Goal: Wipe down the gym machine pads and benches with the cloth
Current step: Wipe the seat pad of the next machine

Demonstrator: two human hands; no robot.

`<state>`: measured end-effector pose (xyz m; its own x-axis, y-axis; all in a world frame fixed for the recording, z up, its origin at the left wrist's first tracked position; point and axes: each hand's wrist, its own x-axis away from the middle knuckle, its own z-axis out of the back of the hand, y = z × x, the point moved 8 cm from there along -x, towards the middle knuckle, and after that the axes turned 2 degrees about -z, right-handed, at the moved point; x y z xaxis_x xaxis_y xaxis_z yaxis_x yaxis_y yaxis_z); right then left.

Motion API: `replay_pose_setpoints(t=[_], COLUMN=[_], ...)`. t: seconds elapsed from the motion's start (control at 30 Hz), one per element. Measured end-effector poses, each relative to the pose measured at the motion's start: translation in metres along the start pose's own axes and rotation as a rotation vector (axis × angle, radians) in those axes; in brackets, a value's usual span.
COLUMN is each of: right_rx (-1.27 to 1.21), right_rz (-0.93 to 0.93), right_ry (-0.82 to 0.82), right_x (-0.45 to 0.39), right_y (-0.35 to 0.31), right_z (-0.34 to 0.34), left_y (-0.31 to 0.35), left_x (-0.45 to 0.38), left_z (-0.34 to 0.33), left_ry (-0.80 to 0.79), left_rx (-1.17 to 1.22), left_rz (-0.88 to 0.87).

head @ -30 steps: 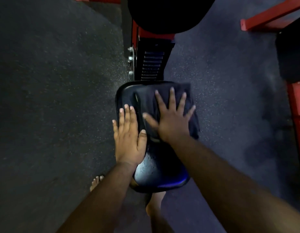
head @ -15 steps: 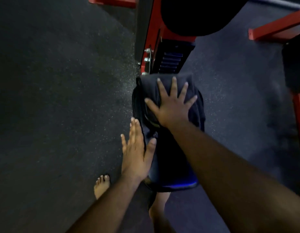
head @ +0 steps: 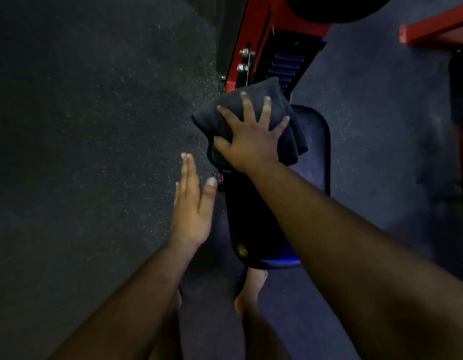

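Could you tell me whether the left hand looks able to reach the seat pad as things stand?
Probably yes: the left hand hovers open beside the seat pad, nothing between them; the right hand presses the cloth farther up.

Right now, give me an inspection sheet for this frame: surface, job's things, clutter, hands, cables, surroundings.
Surface: black seat pad, glossy, its near edge shining blue.
Job's things: dark cloth bunched at the pad's far left corner.
Clutter: nothing seen.
Hands: right hand spread on the cloth; left hand flat, fingers straight, beside the pad, holding nothing.
Cables: nothing seen.
Surroundings: red machine frame with bolts, dark speckled floor, a bare foot under the pad.
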<state>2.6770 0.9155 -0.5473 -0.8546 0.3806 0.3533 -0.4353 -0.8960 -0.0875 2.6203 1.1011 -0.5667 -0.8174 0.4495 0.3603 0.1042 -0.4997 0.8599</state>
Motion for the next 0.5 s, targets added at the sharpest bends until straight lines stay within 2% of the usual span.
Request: replay_pose_setpoints(t=[0.1,0.17,0.23,0.3,0.43,0.5], right_rx=[0.078,0.102,0.105,0.074,-0.003,0.021], right_rz=[0.254,0.3,0.294,0.252,-0.031,0.03], right_ry=[0.026,0.0,-0.023,-0.034,-0.033,-0.016], right_x=[0.097,0.173,0.21,0.198,0.127,0.136], right_y=[-0.017,-0.005,0.023,0.039,0.02,0.005], right_z=[-0.019,-0.036,-0.047,-0.042,-0.034,-0.036], left_y=[0.001,0.007,0.013,0.017,0.017,0.016], left_x=[0.0,0.006,0.013,0.017,0.009,0.004], left_z=[0.012,0.009,0.003,-0.003,-0.01,-0.009], left_ry=[0.031,-0.022,-0.078,-0.115,-0.092,-0.019], left_rx=[-0.032,-0.053,-0.085,-0.111,-0.097,-0.091], left_rz=[0.021,0.048,0.035,-0.001,-0.008,0.008])
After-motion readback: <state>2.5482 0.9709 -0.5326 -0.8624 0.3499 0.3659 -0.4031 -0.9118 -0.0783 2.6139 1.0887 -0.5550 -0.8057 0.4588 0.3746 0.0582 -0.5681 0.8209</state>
